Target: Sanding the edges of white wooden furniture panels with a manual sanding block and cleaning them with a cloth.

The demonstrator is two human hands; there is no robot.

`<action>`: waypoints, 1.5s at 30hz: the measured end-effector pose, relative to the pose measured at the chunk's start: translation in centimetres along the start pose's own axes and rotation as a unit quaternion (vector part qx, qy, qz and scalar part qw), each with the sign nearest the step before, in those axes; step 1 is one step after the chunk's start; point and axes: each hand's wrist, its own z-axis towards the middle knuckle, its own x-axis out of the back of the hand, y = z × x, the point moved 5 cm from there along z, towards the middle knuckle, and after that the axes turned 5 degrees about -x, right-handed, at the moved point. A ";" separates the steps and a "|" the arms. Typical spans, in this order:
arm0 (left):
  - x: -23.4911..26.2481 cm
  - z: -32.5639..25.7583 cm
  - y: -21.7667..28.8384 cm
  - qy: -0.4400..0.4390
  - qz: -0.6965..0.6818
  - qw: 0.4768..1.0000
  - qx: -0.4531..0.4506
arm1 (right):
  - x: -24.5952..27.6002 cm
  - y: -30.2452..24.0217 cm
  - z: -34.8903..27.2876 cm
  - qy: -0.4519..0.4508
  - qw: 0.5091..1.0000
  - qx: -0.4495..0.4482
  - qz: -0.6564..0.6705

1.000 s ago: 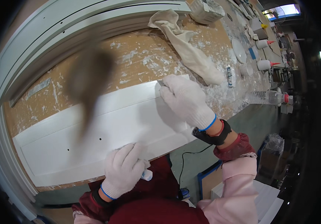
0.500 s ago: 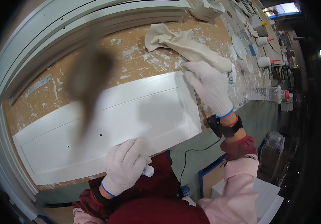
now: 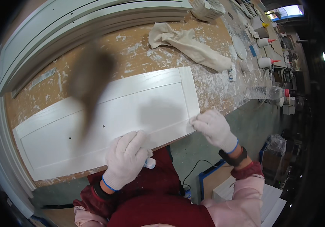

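Note:
A long white panel (image 3: 132,109) with a recessed centre and two small dark holes lies flat on the worktable. My left hand (image 3: 126,160), in a white knit glove, rests at the panel's near edge. It is closed round a crumpled white tube with blue marks (image 3: 150,162), whose end sticks out beside the palm. At the panel's right near corner is my right hand (image 3: 213,128), gloved the same way. Its fingers are pinched together against the edge; anything between them is hidden.
Beyond the panel, a cream cloth (image 3: 192,47) lies on the paint-spattered table (image 3: 132,60). White frames (image 3: 37,41) stand at the far left. A clear bottle (image 3: 264,92) and red-tipped glue bottles (image 3: 264,62) sit to the right. A blurred brown shape (image 3: 90,79) covers part of the view.
My right hand has come from the panel's far right corner, beside the cloth, toward me to the near right corner. My left hand stays at the near edge with the tube.

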 end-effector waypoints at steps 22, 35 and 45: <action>-2.9 2.3 2.4 0.003 0.049 0.998 0.036 | -0.2 2.3 12.3 0.096 0.958 -0.265 0.048; 6.3 -8.7 -3.3 0.189 0.094 0.974 0.084 | 1.3 3.2 11.6 0.123 0.951 -0.282 0.019; 5.9 -9.3 -3.4 0.220 0.067 0.971 0.067 | -3.8 -14.9 23.5 0.040 0.993 -0.112 0.006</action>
